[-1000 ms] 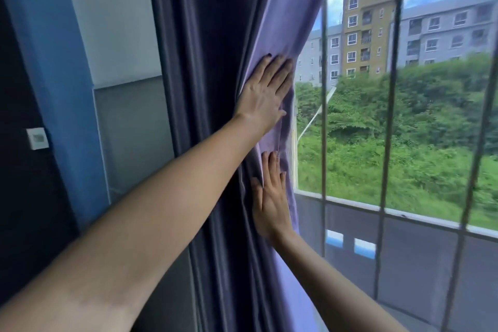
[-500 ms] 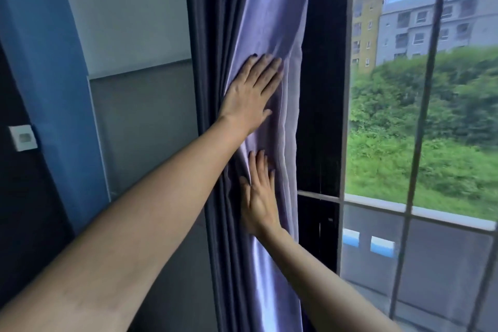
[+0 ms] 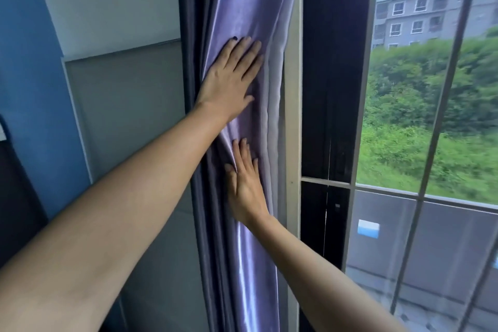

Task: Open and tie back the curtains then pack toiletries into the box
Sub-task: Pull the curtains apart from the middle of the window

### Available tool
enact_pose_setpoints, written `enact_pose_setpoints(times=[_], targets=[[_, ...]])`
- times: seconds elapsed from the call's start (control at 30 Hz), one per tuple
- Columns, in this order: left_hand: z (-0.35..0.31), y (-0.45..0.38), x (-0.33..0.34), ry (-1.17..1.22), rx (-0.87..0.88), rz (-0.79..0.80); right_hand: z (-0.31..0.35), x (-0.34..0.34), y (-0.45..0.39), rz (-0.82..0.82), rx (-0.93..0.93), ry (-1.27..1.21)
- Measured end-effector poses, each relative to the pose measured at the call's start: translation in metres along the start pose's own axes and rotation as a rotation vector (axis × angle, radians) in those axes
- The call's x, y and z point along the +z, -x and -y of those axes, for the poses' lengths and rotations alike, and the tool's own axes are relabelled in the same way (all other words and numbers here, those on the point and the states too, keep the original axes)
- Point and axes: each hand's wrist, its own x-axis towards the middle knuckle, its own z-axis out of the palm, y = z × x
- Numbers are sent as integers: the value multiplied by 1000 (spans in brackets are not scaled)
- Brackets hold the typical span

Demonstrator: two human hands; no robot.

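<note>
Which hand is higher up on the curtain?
The left hand, pressing flat on the purple curtain above the right hand, which presses the same folds lower down.

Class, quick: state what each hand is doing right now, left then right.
Left hand: open, fingers straight, pressing flat on the purple curtain.
Right hand: open, fingers straight, flat on the same curtain, lower down.

left hand flat on purple curtain | right hand flat below | curtain bunched beside window frame
</note>
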Motion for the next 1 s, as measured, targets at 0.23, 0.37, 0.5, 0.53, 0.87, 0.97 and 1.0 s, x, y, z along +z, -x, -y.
enact_pose_setpoints(times=[0.23,0.37,0.5,0.53,0.87,0.97,1.0], targets=[[-17,8,-7,37,14,30,-3,-10,9,2,21,75],[-22,14,-13,106,-7,40,0,-21,13,45,38,122],[-24,13,-30,250,-38,90,3,-31,20,106,80,84],[-23,12,-35,289,-59,103,6,-35,23,155,108,50],[-49,-49,-130,675,-162,-133,14,-137,36,-50,57,333],[-76,-78,-175,726,-141,-169,0,-194,50,-85,27,452],[-84,-86,-189,736,-132,-174,-6,-214,57,-96,23,485]])
